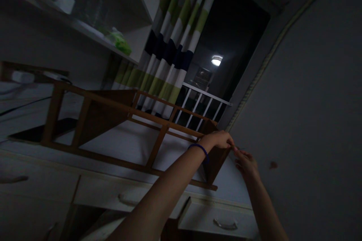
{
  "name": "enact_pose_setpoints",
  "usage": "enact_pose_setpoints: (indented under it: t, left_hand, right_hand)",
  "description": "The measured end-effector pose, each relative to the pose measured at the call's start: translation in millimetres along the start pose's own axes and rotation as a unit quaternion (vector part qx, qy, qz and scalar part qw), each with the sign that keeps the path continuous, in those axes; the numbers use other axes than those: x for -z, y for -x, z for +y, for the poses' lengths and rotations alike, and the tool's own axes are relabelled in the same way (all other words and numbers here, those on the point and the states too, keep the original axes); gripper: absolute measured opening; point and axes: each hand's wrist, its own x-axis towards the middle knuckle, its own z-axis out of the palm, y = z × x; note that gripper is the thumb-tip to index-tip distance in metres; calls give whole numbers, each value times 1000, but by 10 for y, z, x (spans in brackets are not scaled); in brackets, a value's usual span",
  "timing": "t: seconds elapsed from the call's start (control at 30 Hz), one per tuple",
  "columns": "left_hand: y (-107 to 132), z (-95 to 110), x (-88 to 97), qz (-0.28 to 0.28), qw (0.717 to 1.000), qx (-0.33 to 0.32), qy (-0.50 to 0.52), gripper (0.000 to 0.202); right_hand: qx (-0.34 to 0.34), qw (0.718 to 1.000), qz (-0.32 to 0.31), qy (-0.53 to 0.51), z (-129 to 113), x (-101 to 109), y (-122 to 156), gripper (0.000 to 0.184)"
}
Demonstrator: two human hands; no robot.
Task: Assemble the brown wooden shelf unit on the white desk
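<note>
In a dim room, a brown wooden rack (118,113) with rails and slats lies along a white desk top (124,147). My left hand (222,139), with a blue band on the wrist, reaches to the rack's right end, fingers pinched together at its top corner. My right hand (245,162) is just to the right of it, fingers curled and touching the left fingertips. Whatever small thing they pinch is too dark to make out.
White drawers with handles (224,225) run under the desk. A shelf (93,32) with a green item hangs at upper left. A striped curtain (172,45) hangs by a dark window with a white railing (203,105). A grey wall (311,120) fills the right.
</note>
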Motion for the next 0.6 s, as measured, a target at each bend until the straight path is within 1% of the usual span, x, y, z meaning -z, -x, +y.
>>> enact_pose_setpoints:
  t: [0.07,0.13,0.2,0.23,0.3,0.33,0.37,0.43,0.6]
  left_hand:
    - [-3,-2,-3,0,1000,0,0,33]
    - [0,1,0,-1,1000,1,1,32]
    - [8,7,5,-2,1000,1,2,32]
    - [11,11,8,-2,1000,1,2,32]
    - [17,17,10,-2,1000,2,4,32]
    - [18,18,10,-2,1000,3,5,31]
    - [19,19,9,-3,1000,4,5,31]
    - [19,19,6,-3,1000,6,5,31]
    - [21,15,-3,3,1000,6,1,31]
  right_hand:
    - [39,998,35,16,-5,-11,2,71]
    - [93,993,69,31,-4,-20,-3,80]
    - [170,978,105,60,6,-19,-15,80]
    - [221,964,121,89,15,-15,-22,74]
    - [322,923,142,157,38,3,-35,59]
    - [360,902,147,187,50,14,-39,54]
    - [384,887,150,207,63,26,-42,52]
    - [388,880,150,230,87,44,-41,51]
    - [365,887,112,260,124,38,-7,56]
